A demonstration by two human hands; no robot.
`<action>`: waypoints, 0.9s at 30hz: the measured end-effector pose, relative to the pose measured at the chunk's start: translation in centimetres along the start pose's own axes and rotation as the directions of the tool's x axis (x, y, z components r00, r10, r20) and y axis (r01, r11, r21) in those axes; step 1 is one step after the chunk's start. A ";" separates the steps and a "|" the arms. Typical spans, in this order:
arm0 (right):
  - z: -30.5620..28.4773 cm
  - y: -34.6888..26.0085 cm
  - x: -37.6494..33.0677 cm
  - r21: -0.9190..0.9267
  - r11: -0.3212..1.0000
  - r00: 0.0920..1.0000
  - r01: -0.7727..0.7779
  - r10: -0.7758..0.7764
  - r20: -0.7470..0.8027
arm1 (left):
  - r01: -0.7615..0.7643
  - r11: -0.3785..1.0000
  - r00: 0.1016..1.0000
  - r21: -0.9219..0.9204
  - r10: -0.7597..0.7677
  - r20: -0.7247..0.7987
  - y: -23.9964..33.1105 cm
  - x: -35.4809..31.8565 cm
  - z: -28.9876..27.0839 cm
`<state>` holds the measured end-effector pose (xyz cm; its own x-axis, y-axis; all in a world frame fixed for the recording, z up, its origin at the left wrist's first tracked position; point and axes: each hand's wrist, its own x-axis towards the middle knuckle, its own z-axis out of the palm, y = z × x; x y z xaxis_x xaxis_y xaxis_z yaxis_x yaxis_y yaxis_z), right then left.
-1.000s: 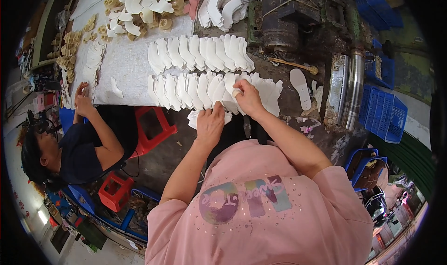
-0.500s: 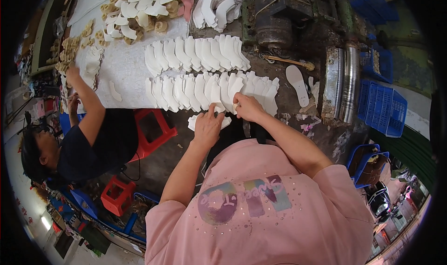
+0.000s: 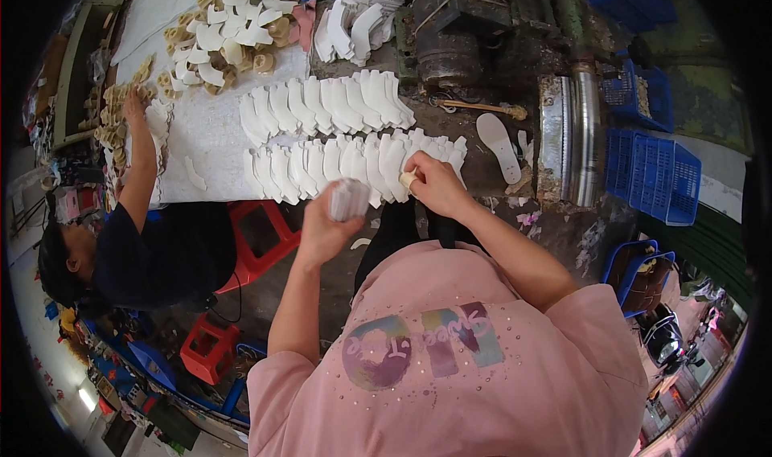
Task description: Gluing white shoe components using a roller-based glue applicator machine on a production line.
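My left hand (image 3: 320, 233) is closed round a small stack of white curved pieces (image 3: 349, 200), blurred by motion, just off the table's near edge. My right hand (image 3: 438, 187) is at the right part of the near row of overlapping white curved pieces (image 3: 322, 166), its fingers curled together. A cream-coloured bit (image 3: 408, 180) shows at its fingertips; whether it is held or wrapped on a digit, I cannot tell. Behind lies a second, similar row of white pieces (image 3: 330, 103).
On the left, a co-worker's hand (image 3: 134, 110) reaches to tan pieces (image 3: 112, 127). Loose white and tan pieces (image 3: 233, 31) are heaped at the back. To the right are a white insole (image 3: 498, 147), a metal roller (image 3: 585, 139) and blue crates (image 3: 653, 176). A red stool (image 3: 261, 240) stands left.
My left hand has lifted the white stack from the table's edge and moved left with it. My right hand stays by the near row. The co-worker's arm has shifted.
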<state>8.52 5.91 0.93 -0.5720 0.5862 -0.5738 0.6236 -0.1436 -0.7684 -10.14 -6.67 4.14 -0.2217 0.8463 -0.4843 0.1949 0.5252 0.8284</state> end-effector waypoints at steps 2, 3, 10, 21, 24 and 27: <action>-1.3 -2.8 -1.9 0.012 0.984 0.979 0.175 -0.173 -0.110 | 0.006 0.926 0.999 -0.377 -0.023 -0.042 2.2 0.5 0.7; -1.8 -3.9 -2.7 0.005 0.941 0.918 0.339 -0.330 -0.218 | -0.042 0.813 0.999 -0.581 0.016 -0.050 4.5 0.7 1.2; -3.4 -7.0 -5.3 -0.173 0.770 0.597 0.614 -0.597 -0.536 | -0.142 0.541 0.981 -0.829 0.188 -0.046 10.7 1.7 5.5; -8.1 -5.2 -8.0 -0.283 0.755 0.497 0.592 -0.618 -0.609 | -0.298 0.571 0.947 -0.765 0.280 -0.160 14.7 2.0 10.4; -11.4 -4.3 -9.7 -0.080 0.733 0.563 0.675 -0.582 -0.586 | -0.212 0.675 0.977 -0.706 0.150 -0.150 14.4 3.3 11.0; -18.4 -4.8 -12.9 -0.063 0.891 0.702 0.449 -0.395 -0.593 | -0.232 0.844 0.970 -0.483 0.165 -0.178 13.0 4.6 10.6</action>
<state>22.66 13.69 17.20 -0.3315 0.9409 0.0690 0.3326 0.1850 -0.9248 1.48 4.99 9.75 -0.3528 0.8920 -0.2828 -0.2456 0.2034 0.9478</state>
